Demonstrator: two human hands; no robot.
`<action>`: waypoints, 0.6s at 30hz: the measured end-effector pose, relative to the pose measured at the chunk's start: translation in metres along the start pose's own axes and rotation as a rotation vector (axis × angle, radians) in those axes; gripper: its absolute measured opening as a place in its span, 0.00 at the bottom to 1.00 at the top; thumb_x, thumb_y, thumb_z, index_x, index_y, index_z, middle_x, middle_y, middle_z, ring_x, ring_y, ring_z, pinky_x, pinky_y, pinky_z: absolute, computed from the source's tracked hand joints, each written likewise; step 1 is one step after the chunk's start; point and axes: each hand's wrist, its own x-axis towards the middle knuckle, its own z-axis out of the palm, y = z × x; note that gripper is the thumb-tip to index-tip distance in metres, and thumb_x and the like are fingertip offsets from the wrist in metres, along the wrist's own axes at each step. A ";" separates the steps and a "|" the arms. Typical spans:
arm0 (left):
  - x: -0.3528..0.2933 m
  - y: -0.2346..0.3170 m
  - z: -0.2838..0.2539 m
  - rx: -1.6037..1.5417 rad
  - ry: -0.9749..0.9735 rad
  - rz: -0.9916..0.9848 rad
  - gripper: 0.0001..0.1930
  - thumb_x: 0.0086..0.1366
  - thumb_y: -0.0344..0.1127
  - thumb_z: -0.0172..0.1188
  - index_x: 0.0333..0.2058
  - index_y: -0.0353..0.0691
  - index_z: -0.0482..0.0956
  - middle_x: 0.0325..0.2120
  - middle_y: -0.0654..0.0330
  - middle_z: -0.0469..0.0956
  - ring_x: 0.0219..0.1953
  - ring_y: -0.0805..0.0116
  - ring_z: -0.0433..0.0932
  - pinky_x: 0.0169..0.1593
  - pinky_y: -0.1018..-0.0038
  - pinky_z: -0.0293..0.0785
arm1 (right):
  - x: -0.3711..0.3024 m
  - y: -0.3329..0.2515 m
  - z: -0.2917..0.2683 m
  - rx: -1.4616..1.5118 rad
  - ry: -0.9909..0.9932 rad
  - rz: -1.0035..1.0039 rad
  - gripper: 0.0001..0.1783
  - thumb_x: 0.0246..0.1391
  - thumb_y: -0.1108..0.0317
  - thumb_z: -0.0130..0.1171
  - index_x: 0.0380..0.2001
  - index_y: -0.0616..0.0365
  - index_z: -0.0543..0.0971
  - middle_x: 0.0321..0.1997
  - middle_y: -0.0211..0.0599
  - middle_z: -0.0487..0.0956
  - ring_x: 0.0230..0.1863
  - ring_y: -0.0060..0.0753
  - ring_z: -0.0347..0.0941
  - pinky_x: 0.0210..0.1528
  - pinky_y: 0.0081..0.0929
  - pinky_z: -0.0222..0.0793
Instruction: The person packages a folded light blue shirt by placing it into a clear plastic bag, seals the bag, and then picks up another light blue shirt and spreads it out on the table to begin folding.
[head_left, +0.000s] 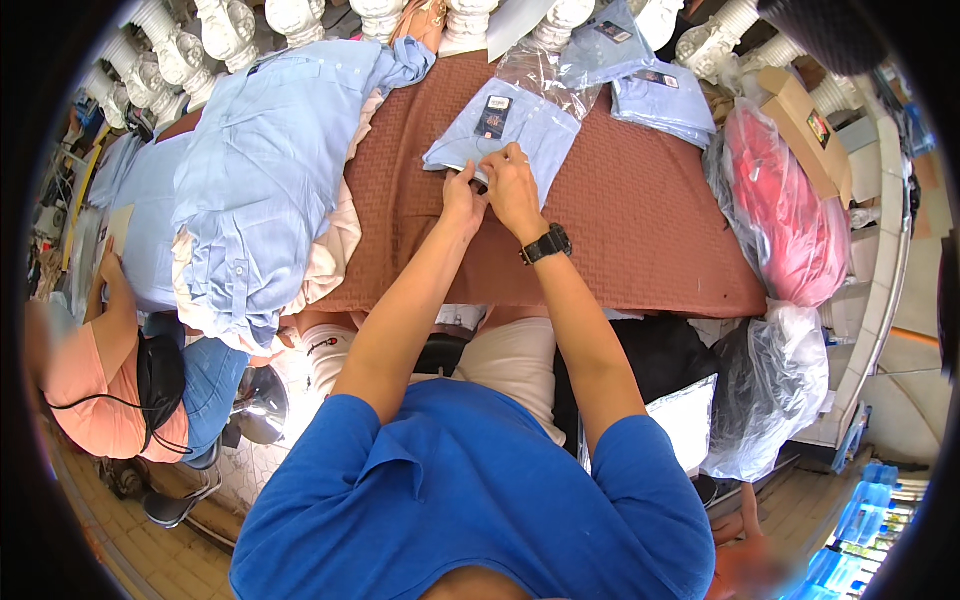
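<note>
A folded light blue shirt [540, 128] with a dark hang tag [494, 117] lies in front of me on the brown tablecloth. Clear plastic film [540, 72] spreads at its far end. At the shirt's near edge, my left hand [463, 200] pinches the fabric between thumb and fingers. My right hand [513, 188], with a black watch [546, 244] on the wrist, is closed beside it at the same edge, its fingertips bent together near the tag. Something small and dark shows between the hands; I cannot make out what it is.
Loose blue shirts [260, 170] are heaped on the left; folded packed shirts [662, 100] lie at the far right. A plastic bag of red cloth [780, 200] and a cardboard box [805, 135] stand right. White balusters [295, 18] line the back. A person in orange [100, 400] sits left.
</note>
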 end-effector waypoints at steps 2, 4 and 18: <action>-0.005 -0.002 0.002 -0.022 -0.050 -0.011 0.23 0.77 0.34 0.46 0.66 0.45 0.54 0.60 0.55 0.64 0.62 0.59 0.67 0.61 0.54 0.72 | -0.001 -0.001 -0.003 -0.023 -0.005 -0.004 0.04 0.55 0.76 0.60 0.33 0.62 0.83 0.36 0.48 0.75 0.43 0.55 0.74 0.44 0.46 0.73; -0.009 -0.003 0.003 -0.047 -0.090 -0.013 0.24 0.77 0.32 0.45 0.68 0.47 0.52 0.61 0.55 0.63 0.63 0.59 0.65 0.63 0.55 0.71 | -0.002 -0.005 -0.006 -0.038 -0.029 0.008 0.05 0.54 0.76 0.60 0.34 0.62 0.84 0.36 0.48 0.76 0.42 0.55 0.74 0.44 0.46 0.73; -0.013 -0.014 -0.025 0.110 -0.338 0.055 0.21 0.71 0.23 0.47 0.60 0.44 0.63 0.50 0.57 0.73 0.50 0.66 0.76 0.52 0.69 0.79 | -0.024 -0.048 -0.010 0.093 -0.003 -0.083 0.13 0.47 0.81 0.59 0.38 0.62 0.84 0.36 0.44 0.73 0.42 0.50 0.72 0.44 0.42 0.73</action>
